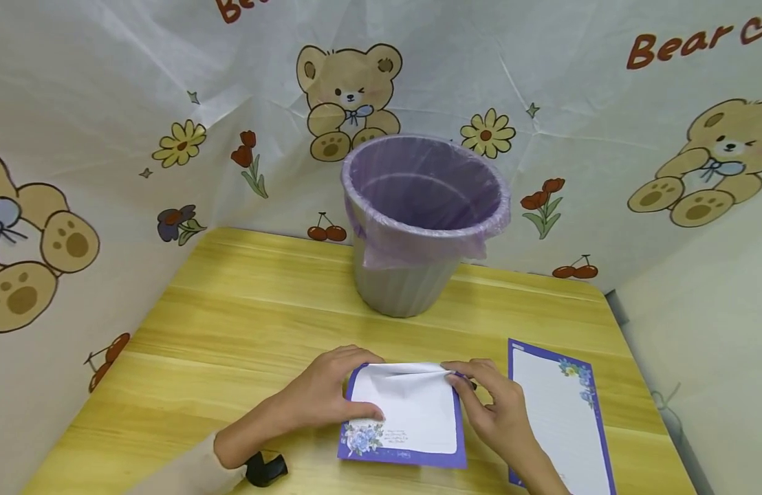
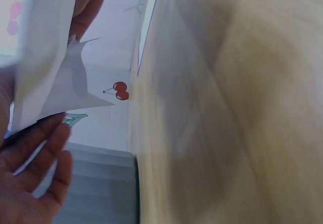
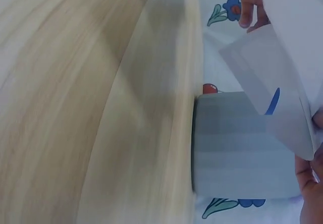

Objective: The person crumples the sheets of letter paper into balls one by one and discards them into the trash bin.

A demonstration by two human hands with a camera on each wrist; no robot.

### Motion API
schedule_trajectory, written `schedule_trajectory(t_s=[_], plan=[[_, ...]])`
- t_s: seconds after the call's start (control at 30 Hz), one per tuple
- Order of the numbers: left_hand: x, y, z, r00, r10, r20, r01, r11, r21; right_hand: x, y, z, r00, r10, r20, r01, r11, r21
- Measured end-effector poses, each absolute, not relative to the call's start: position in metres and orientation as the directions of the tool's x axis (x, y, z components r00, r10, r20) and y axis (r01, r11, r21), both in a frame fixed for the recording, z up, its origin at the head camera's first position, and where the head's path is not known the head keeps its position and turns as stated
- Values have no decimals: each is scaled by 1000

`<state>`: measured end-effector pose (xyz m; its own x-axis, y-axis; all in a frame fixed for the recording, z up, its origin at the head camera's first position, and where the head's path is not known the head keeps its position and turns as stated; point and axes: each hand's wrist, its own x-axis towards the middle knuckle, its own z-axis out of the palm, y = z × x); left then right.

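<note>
A purple-bordered sheet of letter paper (image 1: 412, 405), printed with blue flowers at its lower left, is held above the table in both hands. The left hand (image 1: 319, 390) grips its left side, thumb across the front and fingers at the upper edge. At the top right corner the right hand (image 1: 494, 407) pinches the paper between thumb and fingers. That upper edge is bent over and creased. From the left wrist, the folded paper (image 2: 45, 52) shows its plain back, with a flap hanging behind; the right wrist view shows the same flap (image 3: 267, 72).
A second purple-bordered sheet (image 1: 557, 412) lies on the wooden table (image 1: 251, 309) at the right. Behind the hands stands a grey bin (image 1: 406, 282) lined with a purple plastic bag (image 1: 387, 247). A bear-printed cloth (image 1: 257, 75) hangs behind and along the sides.
</note>
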<state>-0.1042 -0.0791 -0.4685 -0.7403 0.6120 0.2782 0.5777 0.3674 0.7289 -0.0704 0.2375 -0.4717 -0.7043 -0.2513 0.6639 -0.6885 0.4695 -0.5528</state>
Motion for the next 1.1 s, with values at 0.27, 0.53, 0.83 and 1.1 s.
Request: schedule_trajectory(t_s=[0.27, 0.53, 0.83, 1.1], plan=[[-107, -75, -476, -707, 550, 445, 623, 185, 760, -67, 232, -468, -726, -270, 632, -679, 430, -595], [-110, -75, -474, -702, 502, 505, 618, 76, 783, -68, 231, -465, -774, -230, 590, -629, 392, -672], [-112, -75, -475, -717, 459, 525, 630, 104, 770, -71, 226, -466, -756, -229, 613, -652, 342, -677], [-115, -65, -466, -716, 431, 549, 655, 145, 741, -76, 212, -467, -716, -210, 666, -693, 325, -643]])
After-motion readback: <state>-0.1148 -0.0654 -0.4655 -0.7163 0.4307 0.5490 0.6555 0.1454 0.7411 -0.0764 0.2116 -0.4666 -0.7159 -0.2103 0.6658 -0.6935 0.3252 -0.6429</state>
